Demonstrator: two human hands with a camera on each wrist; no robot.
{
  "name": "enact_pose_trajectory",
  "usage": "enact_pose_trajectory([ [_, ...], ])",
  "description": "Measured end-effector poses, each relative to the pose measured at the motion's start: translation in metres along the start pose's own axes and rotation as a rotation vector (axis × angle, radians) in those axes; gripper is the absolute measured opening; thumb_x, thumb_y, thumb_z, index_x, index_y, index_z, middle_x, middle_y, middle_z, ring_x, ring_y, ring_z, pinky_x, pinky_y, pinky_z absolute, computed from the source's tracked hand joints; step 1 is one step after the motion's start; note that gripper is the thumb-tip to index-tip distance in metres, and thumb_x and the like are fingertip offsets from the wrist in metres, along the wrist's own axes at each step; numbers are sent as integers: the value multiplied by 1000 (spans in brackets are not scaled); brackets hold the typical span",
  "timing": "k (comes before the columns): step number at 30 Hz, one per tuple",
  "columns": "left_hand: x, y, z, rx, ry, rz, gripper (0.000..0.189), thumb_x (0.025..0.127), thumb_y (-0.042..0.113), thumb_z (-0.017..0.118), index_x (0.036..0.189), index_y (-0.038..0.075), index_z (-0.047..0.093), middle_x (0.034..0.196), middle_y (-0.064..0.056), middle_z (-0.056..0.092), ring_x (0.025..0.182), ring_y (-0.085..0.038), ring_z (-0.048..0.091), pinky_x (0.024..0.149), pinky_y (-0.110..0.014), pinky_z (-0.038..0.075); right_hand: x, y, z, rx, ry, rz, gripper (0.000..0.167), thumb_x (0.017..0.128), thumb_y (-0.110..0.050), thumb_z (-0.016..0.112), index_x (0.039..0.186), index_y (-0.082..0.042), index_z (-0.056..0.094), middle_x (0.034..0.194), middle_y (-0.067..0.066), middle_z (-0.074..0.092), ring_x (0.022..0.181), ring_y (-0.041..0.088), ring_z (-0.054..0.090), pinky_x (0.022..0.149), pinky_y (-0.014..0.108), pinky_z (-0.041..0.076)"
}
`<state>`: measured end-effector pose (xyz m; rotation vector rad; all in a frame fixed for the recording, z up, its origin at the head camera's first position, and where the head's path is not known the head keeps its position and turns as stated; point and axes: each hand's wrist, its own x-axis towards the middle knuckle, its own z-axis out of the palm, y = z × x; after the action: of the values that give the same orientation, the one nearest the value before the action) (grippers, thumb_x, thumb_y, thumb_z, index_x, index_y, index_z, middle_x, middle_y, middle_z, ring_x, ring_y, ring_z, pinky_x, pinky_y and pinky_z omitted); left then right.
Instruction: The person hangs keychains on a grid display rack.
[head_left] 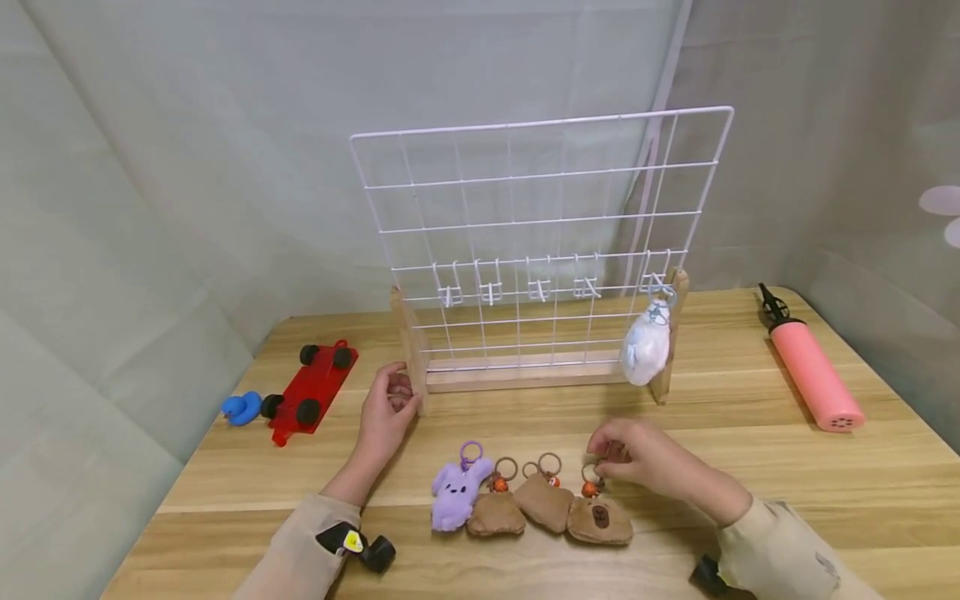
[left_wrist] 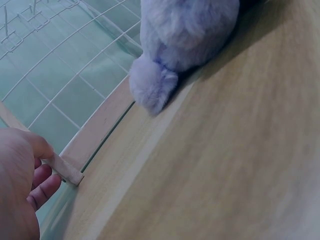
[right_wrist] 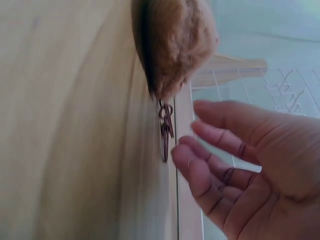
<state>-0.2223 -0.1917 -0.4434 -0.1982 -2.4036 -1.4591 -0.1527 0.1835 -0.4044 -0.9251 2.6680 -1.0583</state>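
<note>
Head view: my left hand (head_left: 386, 410) grips the rack's (head_left: 513, 222) upright (head_left: 408, 342), likely steadying it; my right hand (head_left: 641, 454) hovers by the rightmost brown plush (head_left: 606, 523) before it. Left wrist: thumb and fingers straddle wood. Right wrist: empty, loose fingers beside the ring (right_wrist: 165, 142).

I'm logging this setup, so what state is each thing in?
Rack: standing
Left hand: gripping the rack
Right hand: fingers loosely curled, empty
Hooks: four bare, one occupied
White plush: hanging
Purple plush: lying face up
Three brown plushes: lying unhung
Red toy car: apparently wheels up
Pink pump: lying on its side
Blue duck: posture unclear
</note>
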Motion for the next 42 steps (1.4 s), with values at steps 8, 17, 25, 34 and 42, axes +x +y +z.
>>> enact_pose_trajectory([
  [8,1,0,0,11,12,8,52,82,-9,66,129,-2,44,108,-21,58,90,-25,57,70,-9,46,0,-1,4,-19,-19,43,13,80,-12,74,91,-10,67,83,-4,65,71,-4,53,64,18,50],
  [17,1,0,-1,-16,-4,2,50,84,-8,64,130,-3,44,109,-23,57,92,-29,56,71,-9,46,0,-3,7,-86,-12,23,18,76,-15,78,91,-9,68,82,-5,60,72,0,52,65,19,49],
  [25,0,0,-1,7,2,8,52,83,-7,66,130,-1,44,108,-20,57,89,-21,55,70,-8,45,0,-7,10,-176,18,21,18,74,-8,77,89,-8,67,77,-6,56,69,0,49,61,19,46],
  [34,0,-1,1,-4,14,18,52,82,-9,66,129,-2,44,107,-21,58,88,-24,56,69,-9,46,0,-6,11,-141,5,33,20,74,-6,76,88,-12,64,74,-8,55,67,-1,47,58,17,44],
  [42,1,1,0,-5,-7,-1,51,83,-8,64,130,-3,43,109,-23,57,92,-28,56,71,-8,45,0,-4,10,-45,-22,53,15,79,-4,72,87,-12,63,76,-8,59,68,-3,50,60,18,47],
])
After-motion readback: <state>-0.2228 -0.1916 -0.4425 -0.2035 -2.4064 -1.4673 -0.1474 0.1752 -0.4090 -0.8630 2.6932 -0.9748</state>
